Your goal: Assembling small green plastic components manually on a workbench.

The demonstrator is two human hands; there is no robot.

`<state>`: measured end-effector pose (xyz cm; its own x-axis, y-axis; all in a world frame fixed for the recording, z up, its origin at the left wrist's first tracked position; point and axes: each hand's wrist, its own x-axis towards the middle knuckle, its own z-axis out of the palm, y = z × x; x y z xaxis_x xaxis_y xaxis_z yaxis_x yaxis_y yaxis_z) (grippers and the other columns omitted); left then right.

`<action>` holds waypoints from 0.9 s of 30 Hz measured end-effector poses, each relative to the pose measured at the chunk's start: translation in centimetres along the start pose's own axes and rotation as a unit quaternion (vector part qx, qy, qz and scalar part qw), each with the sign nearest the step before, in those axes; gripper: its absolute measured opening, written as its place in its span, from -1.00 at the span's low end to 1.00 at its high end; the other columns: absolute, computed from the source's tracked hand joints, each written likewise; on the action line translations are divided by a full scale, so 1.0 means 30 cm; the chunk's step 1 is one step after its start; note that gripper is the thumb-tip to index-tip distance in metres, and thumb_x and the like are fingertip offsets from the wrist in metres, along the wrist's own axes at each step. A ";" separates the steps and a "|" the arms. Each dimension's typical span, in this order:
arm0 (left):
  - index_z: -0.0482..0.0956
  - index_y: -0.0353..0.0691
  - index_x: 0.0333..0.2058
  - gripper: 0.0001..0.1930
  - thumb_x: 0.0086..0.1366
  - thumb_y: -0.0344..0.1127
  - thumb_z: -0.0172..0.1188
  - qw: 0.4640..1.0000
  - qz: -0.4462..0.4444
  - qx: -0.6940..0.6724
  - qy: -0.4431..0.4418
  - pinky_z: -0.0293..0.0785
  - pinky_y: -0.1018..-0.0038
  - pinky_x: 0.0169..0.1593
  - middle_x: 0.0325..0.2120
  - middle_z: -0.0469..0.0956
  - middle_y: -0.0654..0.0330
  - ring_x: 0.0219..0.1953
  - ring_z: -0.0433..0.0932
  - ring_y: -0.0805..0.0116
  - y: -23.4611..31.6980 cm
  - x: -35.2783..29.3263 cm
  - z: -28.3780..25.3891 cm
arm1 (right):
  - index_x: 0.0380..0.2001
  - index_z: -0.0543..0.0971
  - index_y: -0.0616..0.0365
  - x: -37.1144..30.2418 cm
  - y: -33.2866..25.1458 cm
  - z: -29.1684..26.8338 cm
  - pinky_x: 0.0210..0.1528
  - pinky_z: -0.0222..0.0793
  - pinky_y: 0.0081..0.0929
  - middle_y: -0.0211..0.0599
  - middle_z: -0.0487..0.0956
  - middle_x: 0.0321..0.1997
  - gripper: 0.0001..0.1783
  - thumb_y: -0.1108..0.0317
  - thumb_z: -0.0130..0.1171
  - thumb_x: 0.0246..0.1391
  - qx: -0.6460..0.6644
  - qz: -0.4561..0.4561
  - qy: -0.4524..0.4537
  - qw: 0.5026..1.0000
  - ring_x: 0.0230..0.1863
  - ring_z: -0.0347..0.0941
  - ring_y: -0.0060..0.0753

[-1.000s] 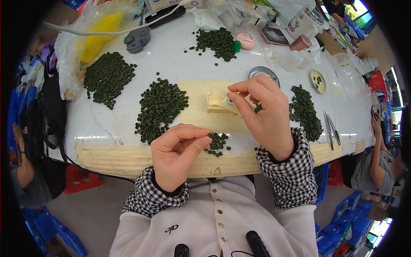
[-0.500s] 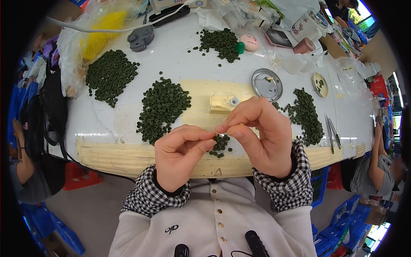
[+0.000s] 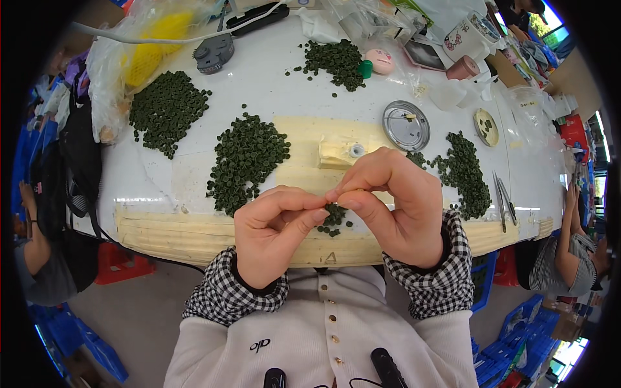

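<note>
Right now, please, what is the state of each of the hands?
Left hand: fingers pinched shut; what it holds cannot be told.
Right hand: pinched shut too, contents hidden.

Bare tabletop [image 3: 272,84] lies open between the far pile of green pellets [image 3: 333,61] and the middle pile [image 3: 249,161], while nearer in the cream block [image 3: 339,154], the round metal lid [image 3: 405,125] and the right-hand pile [image 3: 462,171] (tweezers [image 3: 499,200] just beside it) crowd the way.

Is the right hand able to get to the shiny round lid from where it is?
Probably yes. The right hand is pinched near the left hand, and the round metal lid lies just beyond it on the white table, with nothing in between.
</note>
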<state>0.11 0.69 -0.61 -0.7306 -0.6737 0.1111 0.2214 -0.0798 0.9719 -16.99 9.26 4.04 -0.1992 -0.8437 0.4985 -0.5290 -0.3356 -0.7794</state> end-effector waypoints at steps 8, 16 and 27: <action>0.62 -0.42 -0.24 -0.85 0.19 -0.63 0.24 1.000 -0.002 -0.004 0.007 0.47 0.61 -0.22 -0.30 0.61 0.12 -0.28 0.57 0.47 0.001 -0.003 0.002 | -0.38 0.49 0.27 -0.007 -0.004 0.000 -0.35 0.45 -0.57 -0.26 0.53 -0.44 -0.85 0.46 0.28 0.07 0.038 0.034 0.031 0.998 -0.44 0.52 -0.39; 0.62 -0.42 -0.22 -0.83 0.19 -0.64 0.24 1.000 -0.003 -0.003 0.008 0.46 0.64 -0.22 -0.31 0.61 0.12 -0.29 0.56 0.49 0.003 -0.003 0.004 | -0.45 0.54 0.20 0.028 0.062 -0.021 -0.42 0.33 -0.40 -0.26 0.51 -0.48 -0.85 0.46 0.34 -0.03 -0.240 -0.017 0.156 0.958 -0.44 0.44 -0.24; 0.61 -0.42 -0.23 -0.84 0.20 -0.65 0.22 0.999 0.010 -0.010 0.035 0.49 0.63 -0.22 -0.30 0.59 0.12 -0.29 0.58 0.48 0.003 -0.012 -0.003 | -0.23 0.63 0.24 -0.045 -0.051 -0.010 -0.34 0.38 -0.46 -0.20 0.54 -0.37 -0.78 0.56 0.27 -0.01 -0.173 0.060 0.097 0.978 -0.38 0.45 -0.29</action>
<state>0.43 0.86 -0.58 -0.6788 -0.7251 0.1156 0.2489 -0.0791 0.9653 -16.16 11.04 4.69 -0.4124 -0.7612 0.5006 -0.7334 -0.0485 -0.6780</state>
